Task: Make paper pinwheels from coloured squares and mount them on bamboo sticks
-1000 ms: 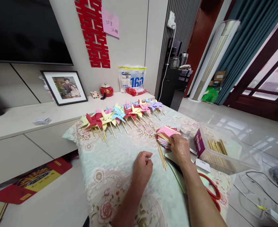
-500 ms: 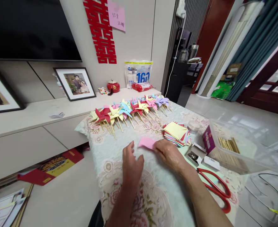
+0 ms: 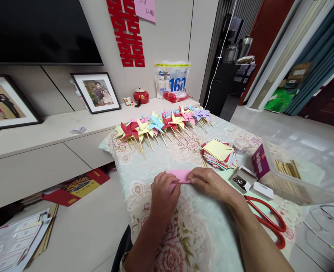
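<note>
A small sheet of pink paper (image 3: 180, 175) lies low over the flowered tablecloth, between my two hands. My left hand (image 3: 165, 188) pinches its left end, thumb and fingers closed on it. At the right end, the fingers of my right hand (image 3: 208, 182) are closed on the same paper. Just beyond my right hand is a stack of coloured paper squares (image 3: 219, 153), pale yellow on top. Farther back on the table lie several paper pinwheels (image 3: 158, 124) on thin sticks, in red, yellow, blue, pink and purple.
Right of my right forearm lie red-handled scissors (image 3: 269, 221), a small open box of dark metal bits (image 3: 239, 183) and a white box (image 3: 262, 190). A clear plastic bin (image 3: 286, 189) holding sticks stands at the table's right edge. A roll of tape (image 3: 242, 145) sits behind the stack.
My left hand has closed, going from open beside the pink paper to gripping its left end. The right hand still holds the other end. The view has shifted slightly.
</note>
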Demonstrator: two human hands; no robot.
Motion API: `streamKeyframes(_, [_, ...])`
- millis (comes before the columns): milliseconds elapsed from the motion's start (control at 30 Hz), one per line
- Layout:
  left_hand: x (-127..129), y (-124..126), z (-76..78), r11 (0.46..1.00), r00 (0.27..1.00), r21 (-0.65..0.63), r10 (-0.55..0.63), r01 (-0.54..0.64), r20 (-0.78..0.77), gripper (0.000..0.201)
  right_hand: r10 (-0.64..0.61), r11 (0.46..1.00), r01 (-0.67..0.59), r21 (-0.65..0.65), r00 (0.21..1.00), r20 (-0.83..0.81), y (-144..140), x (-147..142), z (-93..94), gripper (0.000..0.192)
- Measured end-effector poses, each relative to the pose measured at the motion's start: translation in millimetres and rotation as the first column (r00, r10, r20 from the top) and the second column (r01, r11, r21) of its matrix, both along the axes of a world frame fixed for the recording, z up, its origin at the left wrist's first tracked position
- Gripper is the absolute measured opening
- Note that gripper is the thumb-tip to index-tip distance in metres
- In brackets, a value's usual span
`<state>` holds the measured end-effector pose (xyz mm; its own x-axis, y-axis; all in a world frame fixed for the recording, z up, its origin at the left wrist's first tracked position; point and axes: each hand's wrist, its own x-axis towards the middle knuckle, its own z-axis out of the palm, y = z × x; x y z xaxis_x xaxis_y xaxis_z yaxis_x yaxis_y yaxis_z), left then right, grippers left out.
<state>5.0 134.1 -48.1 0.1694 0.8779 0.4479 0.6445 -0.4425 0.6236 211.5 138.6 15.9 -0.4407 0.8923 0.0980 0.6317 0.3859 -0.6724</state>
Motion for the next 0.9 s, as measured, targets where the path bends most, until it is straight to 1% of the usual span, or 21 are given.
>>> streamKeyframes(67, [0.9, -0.6, 5.3, 0.997, 1.000, -0.075, 0.014, -0.015, -0.014, 0.011, -0.042, 0.999, 0.040, -0.022, 0.998, -0.050, 0.8, -0.3, -1.1, 0.019])
streamKeyframes(167, [2.6, -0.8, 12.6, 0.986, 0.999, -0.162, 0.041, -0.046, -0.030, 0.012, -0.081, 0.996, 0.076, -0.050, 0.990, -0.114, 1.9, 0.4, -1.7, 0.024])
streamKeyframes(267, [5.0, 0.9, 16.2, 0.977, 0.997, -0.204, 0.064, -0.070, -0.035, 0.012, -0.108, 0.990, 0.091, -0.104, 0.980, -0.165, 3.2, 2.1, -3.6, 0.032])
streamKeyframes(333, [6.6, 2.5, 16.6, 0.971, 0.995, -0.219, 0.088, -0.095, -0.042, 0.012, -0.108, 0.990, 0.088, -0.111, 0.976, -0.191, 4.3, 2.3, -6.4, 0.042])
streamKeyframes(400, [7.6, 3.6, 16.5, 0.969, 0.994, -0.224, 0.101, -0.107, -0.040, 0.012, -0.103, 0.994, 0.092, -0.063, 0.976, -0.191, 5.4, 0.9, -9.7, 0.047])
streamKeyframes(433, [7.9, 3.9, 16.5, 0.969, 0.994, -0.223, 0.100, -0.106, -0.037, 0.012, -0.100, 0.995, 0.097, -0.024, 0.980, -0.174, 5.8, -0.2, -11.2, 0.043])
streamKeyframes(533, [7.8, 3.3, 17.9, 0.971, 0.996, -0.220, 0.091, -0.093, -0.017, 0.012, -0.075, 0.993, 0.083, 0.081, 0.993, -0.094, 7.1, -3.1, -14.4, 0.014])
streamKeyframes(567, [7.5, 2.9, 18.7, 0.972, 0.996, -0.220, 0.089, -0.086, 0.001, 0.012, -0.063, 0.992, 0.070, 0.107, 0.995, -0.072, 7.5, -3.4, -15.1, 0.009])
streamKeyframes(600, [7.1, 2.5, 19.7, 0.972, 0.995, -0.220, 0.091, -0.082, 0.030, 0.012, -0.051, 0.990, 0.058, 0.129, 0.997, -0.059, 7.9, -3.2, -15.7, 0.012])
streamKeyframes(667, [6.0, 2.3, 21.2, 0.972, 0.987, -0.218, 0.110, -0.083, 0.113, 0.015, -0.031, 0.986, 0.039, 0.165, 0.998, -0.052, 8.9, -1.6, -17.3, 0.023])
streamKeyframes(767, [3.5, 3.1, 20.2, 0.972, 0.963, -0.202, 0.164, -0.121, 0.214, 0.026, -0.027, 0.978, 0.034, 0.206, 0.999, -0.039, 10.8, 1.3, -20.5, 0.034])
streamKeyframes(833, [1.7, 4.1, 16.8, 0.976, 0.959, -0.174, 0.171, -0.133, 0.226, 0.037, -0.036, 0.973, 0.041, 0.226, 0.999, -0.030, 12.3, 2.3, -22.8, 0.035])
streamKeyframes(900, [0.2, 4.9, 12.2, 0.982, 0.969, -0.140, 0.150, -0.124, 0.197, 0.045, -0.050, 0.968, 0.054, 0.244, 0.998, -0.024, 13.4, 2.8, -24.7, 0.035])
